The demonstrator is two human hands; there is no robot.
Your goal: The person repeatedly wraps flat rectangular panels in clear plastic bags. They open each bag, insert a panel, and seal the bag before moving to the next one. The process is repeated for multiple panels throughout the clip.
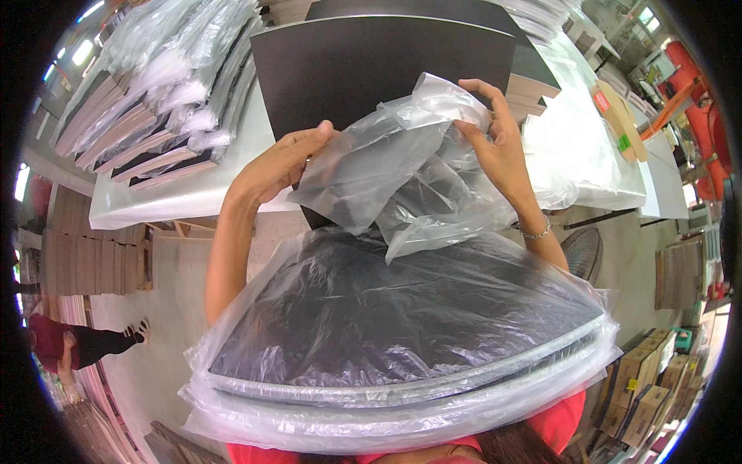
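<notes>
A crumpled clear plastic bag (433,170) hangs between my two hands, in front of a large upright black panel (348,66). My left hand (286,162) closes on the bag's left side, thumb up, its fingertips partly hidden. On the other side my right hand (498,143) grips the bunched upper part of the bag between thumb and curled fingers. Closer to my body, black panels (371,309) wrapped in clear plastic lean toward me, and the loose bag's lower end hangs just over their far edge.
Bagged panels (154,100) lie stacked on the white-covered table (178,201) at left. More clear plastic (576,147) lies at right, beside a brown cardboard piece (618,116). Cartons (638,387) stand on the floor at lower right. A person (77,344) is at far left.
</notes>
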